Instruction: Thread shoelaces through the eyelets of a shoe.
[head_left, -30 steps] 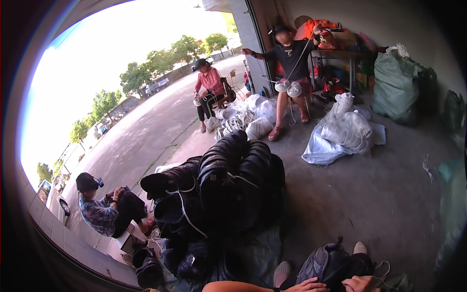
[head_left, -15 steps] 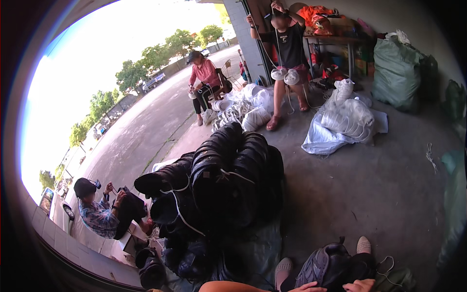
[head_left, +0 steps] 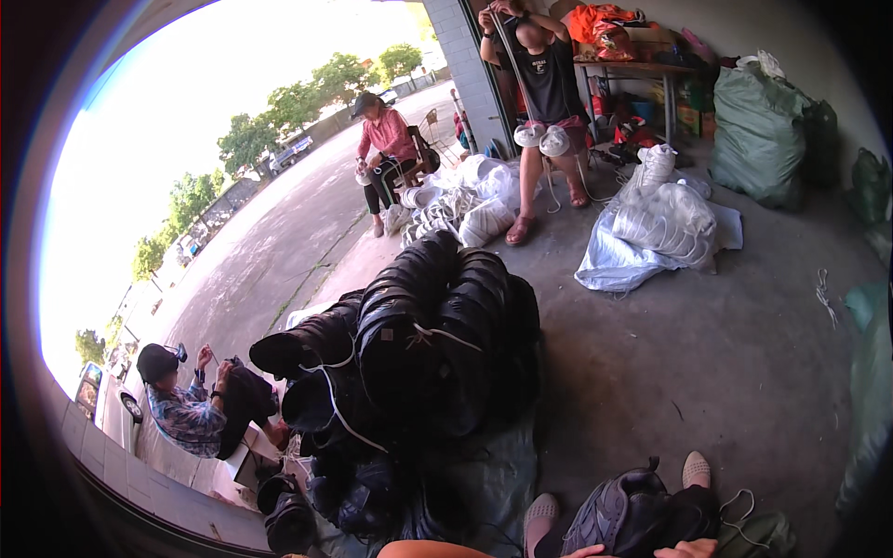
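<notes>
Head view: wearer's L hand (head_left: 588, 551) is barely showing at the bottom edge, just beside a dark gray shoe (head_left: 605, 511); R hand (head_left: 690, 549), fingers curling, is resting to the shoe's right. The edge is cropping both, so can't tell if either is gripping. Shoe is lying btwn wearer's pale perforated slip-ons (head_left: 696, 470), w/ a thin cord (head_left: 741, 507) looping at R. Ahead, nested black rolls (head_left: 405, 298) are standing heaped on a dark sheet (head_left: 507, 484). Farther out, a co-worker in plaid (head_left: 191, 418) is sitting far L; another in pink (head_left: 389, 139) is sitting nr white bundles (head_left: 488, 219); a third, in a dark tee (head_left: 547, 79), is raising both hands w/ white laces (head_left: 510, 51).
</notes>
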{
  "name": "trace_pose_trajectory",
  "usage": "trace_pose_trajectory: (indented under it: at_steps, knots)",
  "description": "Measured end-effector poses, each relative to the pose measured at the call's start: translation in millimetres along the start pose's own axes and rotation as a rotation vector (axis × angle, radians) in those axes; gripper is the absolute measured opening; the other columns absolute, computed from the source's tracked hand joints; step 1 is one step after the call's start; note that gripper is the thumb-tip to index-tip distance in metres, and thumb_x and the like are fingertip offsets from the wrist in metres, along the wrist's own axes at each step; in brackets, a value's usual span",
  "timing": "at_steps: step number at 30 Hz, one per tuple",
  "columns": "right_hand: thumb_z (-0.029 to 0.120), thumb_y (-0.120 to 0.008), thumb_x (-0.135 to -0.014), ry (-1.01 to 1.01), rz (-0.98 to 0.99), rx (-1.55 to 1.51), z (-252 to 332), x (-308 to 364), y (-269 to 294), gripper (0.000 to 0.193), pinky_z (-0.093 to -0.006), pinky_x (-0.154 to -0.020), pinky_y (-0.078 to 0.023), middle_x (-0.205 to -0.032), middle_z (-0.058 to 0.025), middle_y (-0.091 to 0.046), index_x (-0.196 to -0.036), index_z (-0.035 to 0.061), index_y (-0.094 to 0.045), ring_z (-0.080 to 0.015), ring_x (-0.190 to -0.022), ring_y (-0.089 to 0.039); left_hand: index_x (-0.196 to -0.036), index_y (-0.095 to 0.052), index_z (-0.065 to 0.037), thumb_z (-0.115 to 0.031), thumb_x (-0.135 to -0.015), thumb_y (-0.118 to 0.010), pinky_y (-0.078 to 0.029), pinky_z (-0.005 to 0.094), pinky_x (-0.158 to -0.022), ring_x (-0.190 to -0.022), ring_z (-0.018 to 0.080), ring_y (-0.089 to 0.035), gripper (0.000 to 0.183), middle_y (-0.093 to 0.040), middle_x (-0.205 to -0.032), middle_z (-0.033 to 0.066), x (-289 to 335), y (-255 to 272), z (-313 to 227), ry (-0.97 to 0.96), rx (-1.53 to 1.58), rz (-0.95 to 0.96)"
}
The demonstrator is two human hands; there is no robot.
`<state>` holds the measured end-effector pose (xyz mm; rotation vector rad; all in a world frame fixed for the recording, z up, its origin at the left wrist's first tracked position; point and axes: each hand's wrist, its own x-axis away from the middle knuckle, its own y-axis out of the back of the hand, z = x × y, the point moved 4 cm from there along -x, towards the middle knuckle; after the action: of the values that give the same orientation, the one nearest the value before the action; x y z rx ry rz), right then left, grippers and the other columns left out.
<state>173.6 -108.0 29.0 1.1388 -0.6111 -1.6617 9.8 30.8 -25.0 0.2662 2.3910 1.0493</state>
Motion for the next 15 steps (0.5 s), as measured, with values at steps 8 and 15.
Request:
trace_pose_trajectory:
  at_steps: [8,15]
  knots:
    - [0.001,-0.060,-0.073,0.005,-0.028,-0.014,-0.4,-0.3,-1.7,0.021,-0.0350,-0.048,-0.043,-0.068,-0.0071,-0.055,-0.094,0.0033,-0.063,-0.0251,-0.053,-0.055,-0.119,-0.056,-0.016,-0.030,-0.089,-0.046,-0.021,0.0531,-0.105,-0.127,0.0284,-0.039,0.034,-0.048,-0.135,0.0091,1.1,0.0,1.4,-0.001,0.009,-0.004]
    - [0.002,-0.060,-0.074,-0.005,-0.023,-0.017,-0.8,-0.3,-1.5,0.022,-0.0353,-0.049,-0.044,-0.068,-0.0074,-0.056,-0.095,0.0034,-0.063,-0.0254,-0.054,-0.055,-0.118,-0.057,-0.017,-0.029,-0.089,-0.047,-0.022,0.0525,-0.105,-0.126,0.0280,-0.040,0.034,-0.048,-0.135,0.0090,0.8,0.6,0.9,0.004,-0.001,-0.008]
